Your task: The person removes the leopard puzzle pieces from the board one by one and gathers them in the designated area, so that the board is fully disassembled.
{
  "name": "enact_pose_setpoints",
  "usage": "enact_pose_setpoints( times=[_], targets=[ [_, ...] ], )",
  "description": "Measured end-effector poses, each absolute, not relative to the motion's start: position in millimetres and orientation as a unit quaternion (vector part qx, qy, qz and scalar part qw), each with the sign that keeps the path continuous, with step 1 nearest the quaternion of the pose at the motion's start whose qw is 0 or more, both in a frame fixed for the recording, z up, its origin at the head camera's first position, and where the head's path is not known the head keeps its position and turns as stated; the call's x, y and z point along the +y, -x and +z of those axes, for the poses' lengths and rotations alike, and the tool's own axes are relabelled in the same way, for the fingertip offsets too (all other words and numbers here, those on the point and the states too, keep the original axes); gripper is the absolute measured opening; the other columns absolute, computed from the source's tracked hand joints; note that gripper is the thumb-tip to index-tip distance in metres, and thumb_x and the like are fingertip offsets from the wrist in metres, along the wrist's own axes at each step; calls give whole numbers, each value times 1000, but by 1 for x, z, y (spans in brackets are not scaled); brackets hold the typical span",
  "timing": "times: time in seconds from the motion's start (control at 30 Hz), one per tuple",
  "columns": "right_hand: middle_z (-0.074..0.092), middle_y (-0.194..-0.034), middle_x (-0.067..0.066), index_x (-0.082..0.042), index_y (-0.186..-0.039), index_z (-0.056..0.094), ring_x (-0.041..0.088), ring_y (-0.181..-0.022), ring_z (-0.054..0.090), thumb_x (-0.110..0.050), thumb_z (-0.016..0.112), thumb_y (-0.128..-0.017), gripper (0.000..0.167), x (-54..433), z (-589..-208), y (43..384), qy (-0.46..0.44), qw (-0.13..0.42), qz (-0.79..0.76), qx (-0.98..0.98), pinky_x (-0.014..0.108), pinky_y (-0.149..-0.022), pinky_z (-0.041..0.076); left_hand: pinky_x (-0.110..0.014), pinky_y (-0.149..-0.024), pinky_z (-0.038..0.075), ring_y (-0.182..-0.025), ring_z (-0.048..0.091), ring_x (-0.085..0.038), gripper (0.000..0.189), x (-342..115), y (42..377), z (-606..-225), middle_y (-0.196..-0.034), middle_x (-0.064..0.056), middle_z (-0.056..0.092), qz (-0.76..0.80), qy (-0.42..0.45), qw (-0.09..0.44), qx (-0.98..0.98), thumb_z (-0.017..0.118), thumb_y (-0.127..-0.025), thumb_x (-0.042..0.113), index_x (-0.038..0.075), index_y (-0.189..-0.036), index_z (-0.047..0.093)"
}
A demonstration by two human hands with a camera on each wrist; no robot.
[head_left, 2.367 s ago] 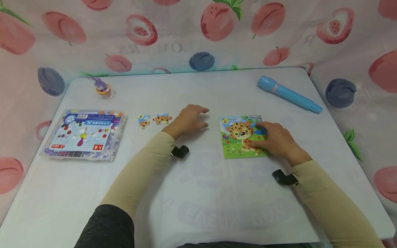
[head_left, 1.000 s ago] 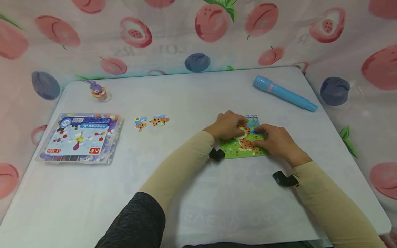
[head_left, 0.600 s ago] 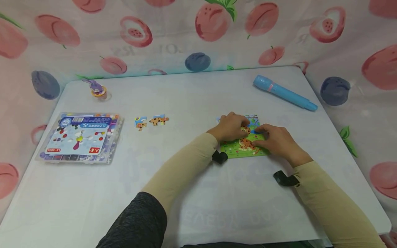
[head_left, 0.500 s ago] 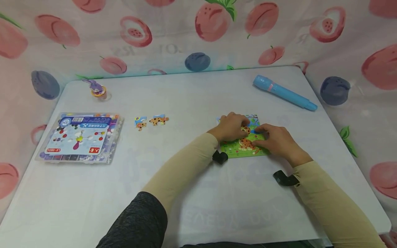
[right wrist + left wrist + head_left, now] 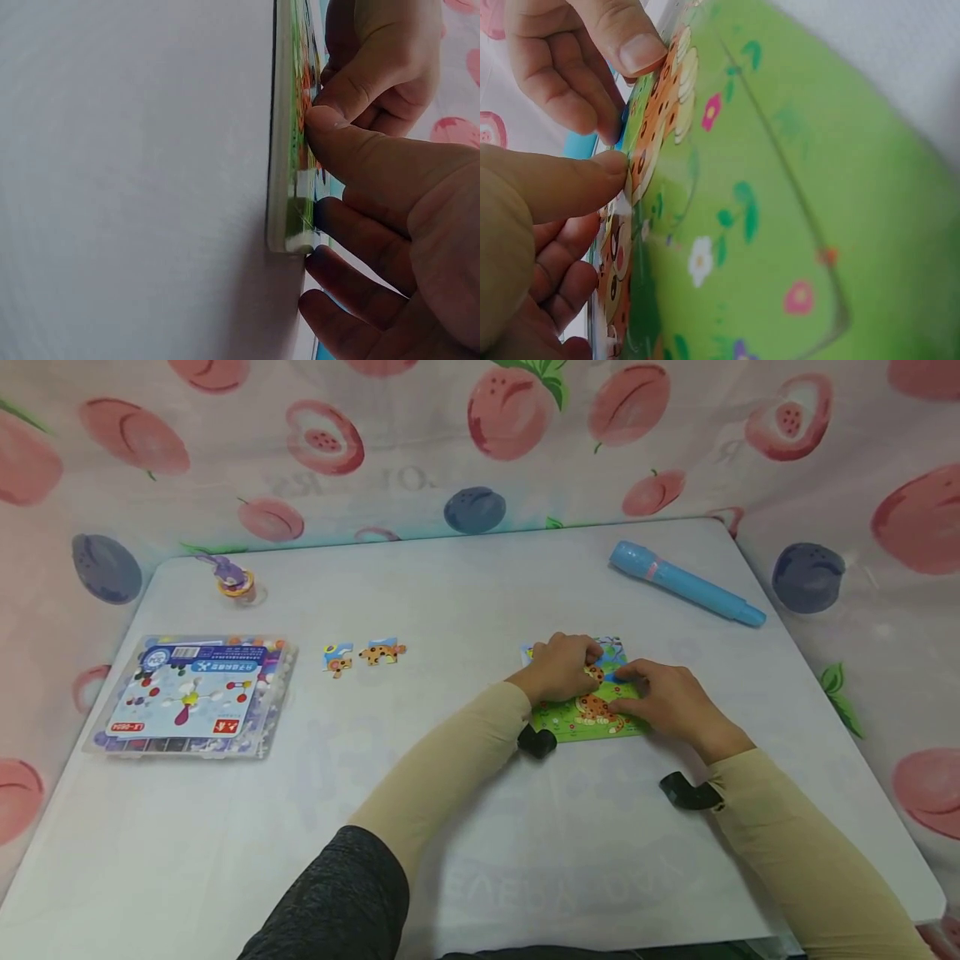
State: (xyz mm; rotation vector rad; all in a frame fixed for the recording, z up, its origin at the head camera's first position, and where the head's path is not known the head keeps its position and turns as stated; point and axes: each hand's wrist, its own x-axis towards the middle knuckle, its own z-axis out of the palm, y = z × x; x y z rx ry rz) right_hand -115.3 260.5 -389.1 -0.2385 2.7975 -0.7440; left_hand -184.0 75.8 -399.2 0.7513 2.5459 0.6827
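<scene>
A square jigsaw puzzle (image 5: 562, 722) with a spotted cub on green grass lies on the white table, right of its middle. My left hand (image 5: 558, 667) covers its upper left part, thumb and fingertips on the picture. The left wrist view shows the left thumb (image 5: 592, 176) touching the cub, other fingers bent beside it. From the right, my right hand (image 5: 671, 697) rests on the puzzle's right side; in the right wrist view its thumb (image 5: 360, 142) lies on the face. Two loose puzzle pieces, one with a yellow sun (image 5: 337, 660) and one spotted (image 5: 382, 651), lie left of the hands.
A clear plastic case (image 5: 187, 693) with a blue label lies at the left. Behind it stands a small purple figurine (image 5: 234, 578). A light blue marker-shaped tube (image 5: 686, 583) lies at the back right. Fruit-printed cloth (image 5: 375, 452) hangs behind the table.
My left hand has come from beside the loose pieces rightward onto the puzzle, and has barely moved in the last half second. The right hand stays on the puzzle's right side.
</scene>
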Motion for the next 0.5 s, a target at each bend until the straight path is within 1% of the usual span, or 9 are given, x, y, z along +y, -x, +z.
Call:
enact_pose_setpoints(
  times=[0.37, 0.5],
  targets=[
    [60, -131, 24, 1, -129, 62, 45, -128, 47, -24, 79, -88, 51, 260, -388, 115, 82, 117, -252, 957, 59, -104, 37, -41, -96, 34, -122, 46, -19, 48, 75, 181, -399, -126, 6, 63, 262, -260, 187, 910, 71, -95, 28, 16, -139, 57],
    [60, -132, 24, 1, -129, 62, 45, -129, 47, -26, 79, -88, 52, 259, -388, 115, 81, 120, -251, 957, 59, -104, 37, -40, -94, 34, -122, 46, -19, 48, 73, 181, -399, -123, 6, 63, 263, -262, 181, 910, 71, -94, 30, 16, -138, 58]
  ],
)
